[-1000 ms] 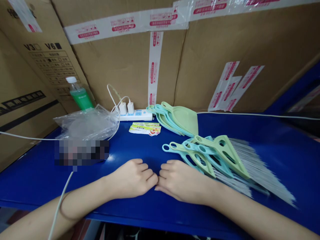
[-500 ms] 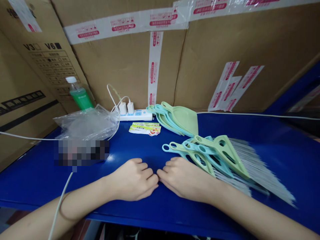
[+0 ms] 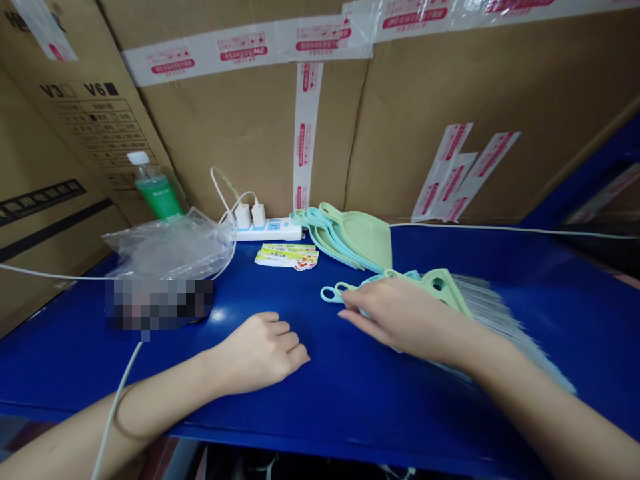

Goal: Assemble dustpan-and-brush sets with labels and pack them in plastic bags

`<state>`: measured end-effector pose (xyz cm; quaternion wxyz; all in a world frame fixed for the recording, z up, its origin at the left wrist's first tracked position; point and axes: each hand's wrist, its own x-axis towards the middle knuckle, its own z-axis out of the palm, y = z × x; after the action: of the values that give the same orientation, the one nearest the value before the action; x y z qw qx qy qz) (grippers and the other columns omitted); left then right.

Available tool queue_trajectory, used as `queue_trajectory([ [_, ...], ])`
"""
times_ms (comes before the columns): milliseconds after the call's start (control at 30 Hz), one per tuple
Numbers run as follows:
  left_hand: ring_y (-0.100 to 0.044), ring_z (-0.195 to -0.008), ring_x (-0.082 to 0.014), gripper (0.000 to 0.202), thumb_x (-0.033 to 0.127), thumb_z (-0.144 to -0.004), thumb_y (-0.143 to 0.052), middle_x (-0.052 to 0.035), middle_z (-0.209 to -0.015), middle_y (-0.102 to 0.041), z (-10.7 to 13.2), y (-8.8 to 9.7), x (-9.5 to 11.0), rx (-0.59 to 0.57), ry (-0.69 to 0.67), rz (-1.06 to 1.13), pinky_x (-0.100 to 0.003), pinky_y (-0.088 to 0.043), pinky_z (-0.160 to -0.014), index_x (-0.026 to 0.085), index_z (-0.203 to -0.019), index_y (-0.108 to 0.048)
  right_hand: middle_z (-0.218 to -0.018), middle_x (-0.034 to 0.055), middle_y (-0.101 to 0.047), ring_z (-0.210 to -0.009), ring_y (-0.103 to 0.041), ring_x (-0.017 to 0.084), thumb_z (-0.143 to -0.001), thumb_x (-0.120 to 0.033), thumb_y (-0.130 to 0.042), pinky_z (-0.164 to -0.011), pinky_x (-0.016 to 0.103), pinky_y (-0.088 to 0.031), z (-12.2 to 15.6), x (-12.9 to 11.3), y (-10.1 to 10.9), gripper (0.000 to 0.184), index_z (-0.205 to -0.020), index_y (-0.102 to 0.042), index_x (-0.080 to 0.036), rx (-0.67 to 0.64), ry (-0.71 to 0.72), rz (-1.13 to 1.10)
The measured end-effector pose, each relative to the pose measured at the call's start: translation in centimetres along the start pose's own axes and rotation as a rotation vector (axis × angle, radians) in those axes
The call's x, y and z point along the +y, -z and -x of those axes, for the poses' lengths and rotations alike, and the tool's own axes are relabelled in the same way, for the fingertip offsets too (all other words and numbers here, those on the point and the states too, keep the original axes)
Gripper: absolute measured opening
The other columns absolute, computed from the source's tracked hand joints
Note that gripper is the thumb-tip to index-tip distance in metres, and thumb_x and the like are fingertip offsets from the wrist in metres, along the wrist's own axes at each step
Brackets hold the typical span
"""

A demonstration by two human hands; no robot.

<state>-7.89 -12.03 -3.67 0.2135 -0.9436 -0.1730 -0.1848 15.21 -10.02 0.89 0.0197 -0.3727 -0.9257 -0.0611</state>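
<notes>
Reaching over the brushes [image 3: 493,310], your right hand [image 3: 400,313] has parted from your left hand [image 3: 263,353], a curled fist to its left; the work is now at the brushes beneath it. Whether it clamps one cannot be told. Dustpans [image 3: 367,237] lie just beyond.

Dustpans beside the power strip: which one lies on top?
The pale green dustpan farthest right: its broad pan lies uncovered, while the other dustpans show only in part beneath it.
</notes>
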Motion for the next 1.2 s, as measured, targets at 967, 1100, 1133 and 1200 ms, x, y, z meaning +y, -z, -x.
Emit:
queue_trajectory([
  [967, -0.056, -0.051, -0.0115, 0.029, 0.019, -0.098, -0.033, 0.0013, -0.064, -0.061, -3.1, 0.2, -2.1, 0.041, 0.091, -0.211, -0.024, -0.036, -0.051, 0.016, -0.088, -0.060, -0.066, 0.0014, -0.061, -0.062, -0.058, 0.019, -0.070, -0.032, -0.063, -0.053, 0.028, -0.040, 4.5, 9.3, 2.9, 0.010, -0.063, -0.062, -0.024, -0.271, -0.418, -0.299],
  [1100, -0.064, -0.067, -0.0149, 0.028, 0.023, -0.097, -0.038, -0.0074, -0.094, -0.066, -4.6, -1.1, -3.0, 0.054, 0.265, -0.176, -0.024, -0.044, -0.055, 0.013, -0.120, -0.051, -0.064, 0.0011, -0.060, -0.062, -0.058, 0.019, -0.071, -0.027, -0.062, -0.055, 0.028, -0.040, 4.6, 8.5, 3.6, 0.012, -0.060, -0.059, -0.023, -0.283, -0.457, -0.307],
  [1133, -0.065, -0.069, -0.0160, 0.030, 0.023, -0.096, -0.039, -0.0089, -0.098, -0.066, -5.1, -1.6, -3.3, 0.039, 0.289, -0.167, -0.025, -0.046, -0.055, 0.012, -0.123, -0.049, -0.063, 0.0011, -0.060, -0.062, -0.058, 0.019, -0.071, -0.027, -0.061, -0.055, 0.028, -0.040, 4.6, 8.3, 3.7, 0.013, -0.060, -0.058, -0.023, -0.280, -0.462, -0.303],
  [1200, -0.066, -0.076, -0.0182, 0.033, 0.023, -0.096, -0.040, -0.0124, -0.105, -0.064, -6.0, -2.5, -3.8, 0.028, 0.307, -0.167, -0.025, -0.047, -0.056, 0.010, -0.126, -0.046, -0.063, 0.0013, -0.061, -0.062, -0.058, 0.019, -0.073, -0.027, -0.059, -0.055, 0.029, -0.040, 4.6, 8.2, 3.9, 0.014, -0.060, -0.057, -0.023, -0.265, -0.470, -0.283],
])
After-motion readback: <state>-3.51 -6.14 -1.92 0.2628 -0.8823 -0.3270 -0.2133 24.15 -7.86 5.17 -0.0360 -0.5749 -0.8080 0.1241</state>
